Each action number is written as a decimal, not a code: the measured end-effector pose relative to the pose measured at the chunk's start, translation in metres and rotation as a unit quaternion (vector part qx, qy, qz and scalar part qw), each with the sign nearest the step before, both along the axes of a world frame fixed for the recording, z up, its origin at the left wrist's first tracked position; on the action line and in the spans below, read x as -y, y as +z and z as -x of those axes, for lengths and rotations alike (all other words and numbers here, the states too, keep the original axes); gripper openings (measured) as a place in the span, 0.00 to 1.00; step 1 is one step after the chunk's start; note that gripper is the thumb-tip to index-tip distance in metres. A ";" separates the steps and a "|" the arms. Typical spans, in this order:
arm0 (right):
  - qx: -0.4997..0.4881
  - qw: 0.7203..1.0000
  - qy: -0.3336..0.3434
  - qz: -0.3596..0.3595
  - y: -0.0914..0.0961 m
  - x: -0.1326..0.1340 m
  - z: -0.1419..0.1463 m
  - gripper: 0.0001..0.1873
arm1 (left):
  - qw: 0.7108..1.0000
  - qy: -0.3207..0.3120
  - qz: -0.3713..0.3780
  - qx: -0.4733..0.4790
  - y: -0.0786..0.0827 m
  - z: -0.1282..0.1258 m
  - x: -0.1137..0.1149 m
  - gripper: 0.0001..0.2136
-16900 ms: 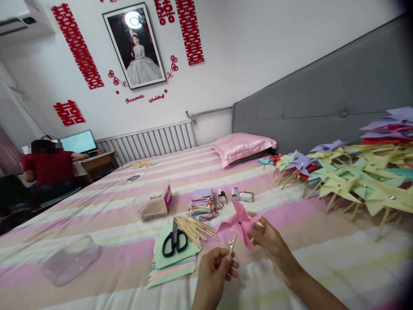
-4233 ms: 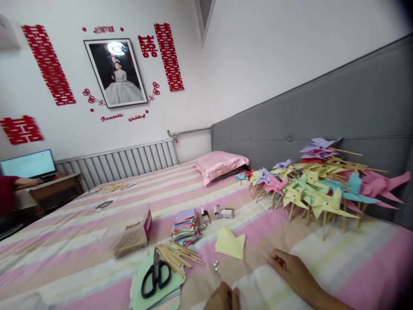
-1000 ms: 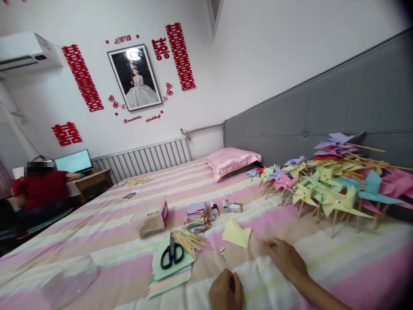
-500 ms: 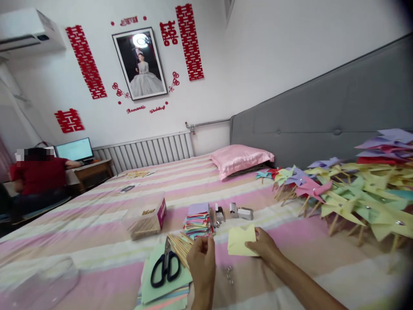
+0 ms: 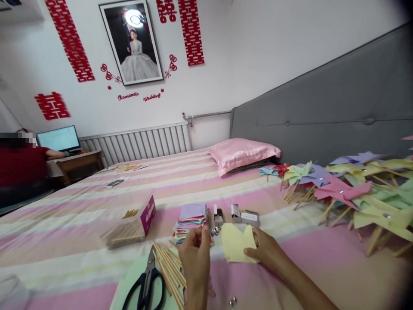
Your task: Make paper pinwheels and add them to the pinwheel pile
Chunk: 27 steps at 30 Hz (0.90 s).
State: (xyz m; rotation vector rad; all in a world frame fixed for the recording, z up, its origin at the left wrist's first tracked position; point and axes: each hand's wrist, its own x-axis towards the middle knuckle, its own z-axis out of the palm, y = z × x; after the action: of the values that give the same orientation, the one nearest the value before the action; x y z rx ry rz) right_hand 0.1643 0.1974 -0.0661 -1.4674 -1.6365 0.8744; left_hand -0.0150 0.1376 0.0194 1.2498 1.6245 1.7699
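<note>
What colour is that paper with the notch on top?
The notched paper is pale yellow, best seen in the head view.

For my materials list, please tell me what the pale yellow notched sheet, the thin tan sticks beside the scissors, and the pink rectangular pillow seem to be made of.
Pale yellow notched sheet: probably matte paper; thin, crisp edges.
Thin tan sticks: likely unpainted wood or bamboo, judging by their straw colour.
Pink rectangular pillow: apparently glossy satin-like fabric; highlights and soft creases suggest it.
</note>
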 end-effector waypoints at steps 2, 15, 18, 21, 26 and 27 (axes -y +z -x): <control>0.033 0.999 -0.028 0.002 -0.004 0.003 -0.008 0.30 | 0.999 -0.005 0.031 0.009 -0.015 0.003 -0.003 0.14; 0.291 0.953 0.059 -0.057 0.091 0.003 0.035 0.22 | 0.999 -0.025 0.038 0.002 -0.023 0.002 -0.005 0.14; 0.293 0.953 0.054 -0.054 0.064 0.006 0.035 0.22 | 0.998 -0.029 0.051 0.011 -0.025 0.000 -0.003 0.14; 0.274 0.952 0.116 -0.071 0.036 0.006 0.025 0.22 | 0.998 -0.025 0.054 0.007 -0.026 -0.001 -0.003 0.14; 0.267 0.948 0.159 -0.071 0.033 0.002 0.011 0.25 | 0.998 -0.018 0.061 0.007 -0.025 -0.005 -0.003 0.14; 0.266 0.947 0.166 -0.071 0.035 0.003 0.010 0.25 | 0.998 -0.018 0.062 0.009 -0.024 -0.006 -0.003 0.14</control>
State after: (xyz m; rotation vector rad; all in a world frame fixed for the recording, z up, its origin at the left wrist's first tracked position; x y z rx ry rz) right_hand 0.1540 0.1949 -0.0306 -1.4241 -2.3476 0.5357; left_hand -0.0092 0.1401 -0.0048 1.1944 1.6644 1.6275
